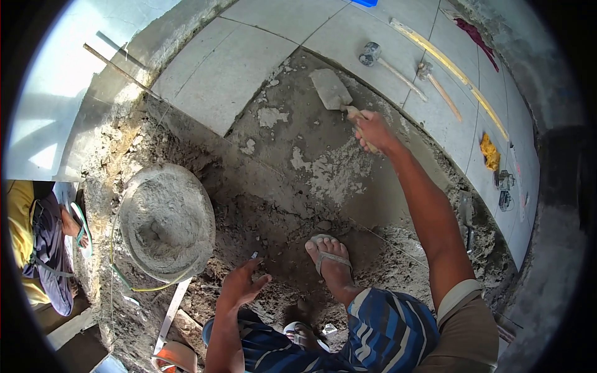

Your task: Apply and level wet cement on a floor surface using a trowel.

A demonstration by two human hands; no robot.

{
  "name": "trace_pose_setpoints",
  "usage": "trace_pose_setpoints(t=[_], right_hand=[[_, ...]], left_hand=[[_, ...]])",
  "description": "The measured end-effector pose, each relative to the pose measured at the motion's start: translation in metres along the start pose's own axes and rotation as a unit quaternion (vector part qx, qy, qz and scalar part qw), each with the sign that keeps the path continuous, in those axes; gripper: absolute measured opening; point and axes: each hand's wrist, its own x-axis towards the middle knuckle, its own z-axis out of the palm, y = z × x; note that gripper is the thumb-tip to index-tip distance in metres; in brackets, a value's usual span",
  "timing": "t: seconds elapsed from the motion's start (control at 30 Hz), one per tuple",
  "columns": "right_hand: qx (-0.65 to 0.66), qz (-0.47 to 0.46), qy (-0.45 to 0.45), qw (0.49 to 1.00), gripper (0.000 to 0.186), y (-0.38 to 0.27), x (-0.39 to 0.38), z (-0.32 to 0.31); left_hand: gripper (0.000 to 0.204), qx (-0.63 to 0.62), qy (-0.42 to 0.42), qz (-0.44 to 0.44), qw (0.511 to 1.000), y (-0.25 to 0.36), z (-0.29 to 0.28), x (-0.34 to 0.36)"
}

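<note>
My right hand (373, 130) is wrapped round the wooden handle of a trowel (329, 89). The trowel's broad, mortar-coated blade lies over the wet grey mortar bed (280, 133), close to the edge of the laid tiles. Lumps and a patch of lighter, crumbly mix (336, 174) sit on that bed below my right hand. Down near my knee, my left hand (241, 285) hovers with thumb and fingers apart. A tiny pale bit (254, 254) shows at its fingertips; whether it touches them I cannot tell.
Left stands a round tub (205, 211) of grey mix. Large tiles (230, 53) border the bed, carrying a rubber mallet (369, 54), a hammer (425, 69) and a long yellow straightedge (435, 53). Strings cross the ground. Another person's leg and foot (73, 227) show far left.
</note>
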Motion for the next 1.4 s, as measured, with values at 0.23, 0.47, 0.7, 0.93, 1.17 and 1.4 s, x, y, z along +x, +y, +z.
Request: trace_pose_setpoints(t=[0.23, 0.47, 0.7, 0.93, 1.17, 1.4], right_hand=[[0.104, 0.052, 0.048, 0.992, 0.029, 0.036, -0.062, -0.017], [0.097, 0.096, 0.097, 0.986, 0.028, 0.067, -0.088, -0.039], [-0.025, 0.014, 0.060, 0.998, 0.031, 0.027, -0.052, -0.016], [-0.143, -0.106, -0.044, 0.983, 0.030, 0.003, -0.050, 0.039], [-0.266, -0.216, -0.114, 0.932, 0.030, 0.019, -0.104, 0.044], [-0.205, -0.060, -0.065, 0.975, 0.023, 0.060, -0.155, -0.015]], left_hand=[[0.066, -0.023, 0.028, 0.003, 0.999, 0.001, -0.007, -0.012], [0.068, -0.015, 0.037, 0.001, 0.999, 0.005, -0.013, -0.023], [0.066, 0.012, 0.080, 0.037, 0.996, -0.008, 0.000, -0.026], [0.064, 0.022, 0.102, 0.038, 0.994, -0.010, -0.001, -0.039], [0.061, 0.028, 0.097, 0.037, 0.994, -0.003, -0.004, -0.042], [0.063, 0.002, 0.086, 0.020, 0.996, -0.005, -0.010, -0.050]])
